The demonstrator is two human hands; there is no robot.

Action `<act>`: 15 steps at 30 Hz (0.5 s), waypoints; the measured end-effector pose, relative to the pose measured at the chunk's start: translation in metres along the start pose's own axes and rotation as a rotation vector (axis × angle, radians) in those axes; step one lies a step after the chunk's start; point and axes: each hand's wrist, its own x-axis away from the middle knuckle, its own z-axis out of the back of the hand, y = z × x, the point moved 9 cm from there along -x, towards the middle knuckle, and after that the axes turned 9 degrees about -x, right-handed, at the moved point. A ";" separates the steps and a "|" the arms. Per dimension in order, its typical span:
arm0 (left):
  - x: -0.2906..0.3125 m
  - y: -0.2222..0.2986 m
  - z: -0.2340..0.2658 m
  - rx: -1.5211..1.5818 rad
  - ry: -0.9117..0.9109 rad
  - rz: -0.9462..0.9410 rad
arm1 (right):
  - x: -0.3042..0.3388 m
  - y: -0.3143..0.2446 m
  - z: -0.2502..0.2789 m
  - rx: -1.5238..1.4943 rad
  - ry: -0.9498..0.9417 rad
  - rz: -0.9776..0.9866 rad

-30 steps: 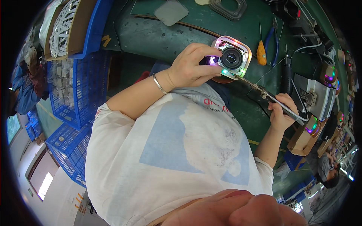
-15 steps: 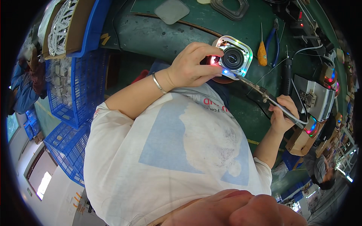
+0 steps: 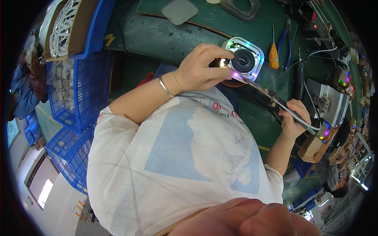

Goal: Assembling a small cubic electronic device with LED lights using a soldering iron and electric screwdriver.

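Note:
Near the bench's front edge, my left hand (image 3: 202,69) grips the left side of a small speaker (image 3: 254,53). This has a round black cone in a rounded white housing, with coloured lights glowing around the rim. In my right hand (image 3: 295,120), fingers closed, is a long slim metal tool (image 3: 265,92) with a clip-like fitting partway along it. A grey cable runs beside it. The tool slants up to the left, and its tip meets the lower edge of the speaker beside my left fingertips; whether it touches a part inside I cannot tell.
On the green bench (image 3: 157,33) lie an orange-handled screwdriver (image 3: 273,57), blue-handled pliers (image 3: 284,45), a grey frame (image 3: 242,10) and a rounded square plate (image 3: 179,11). A black-handled tool (image 3: 300,80) and a silver box (image 3: 328,104) stand right. Blue crates (image 3: 78,114) are stacked left.
The speaker's lights have switched from red and blue to green and purple. The tool's tip has slid slightly left along the lower edge. My left hand keeps its place.

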 end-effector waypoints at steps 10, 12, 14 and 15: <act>-0.001 0.000 0.001 0.001 0.010 0.004 | -0.002 -0.010 -0.006 -0.017 -0.019 0.070; 0.000 0.000 0.000 -0.010 0.013 0.005 | -0.003 -0.009 -0.009 -0.005 -0.045 0.065; 0.000 0.000 -0.001 -0.021 0.016 0.007 | -0.002 -0.006 -0.010 0.013 -0.054 0.054; 0.000 0.000 -0.001 -0.028 0.006 0.009 | -0.002 -0.006 -0.009 0.013 -0.054 0.054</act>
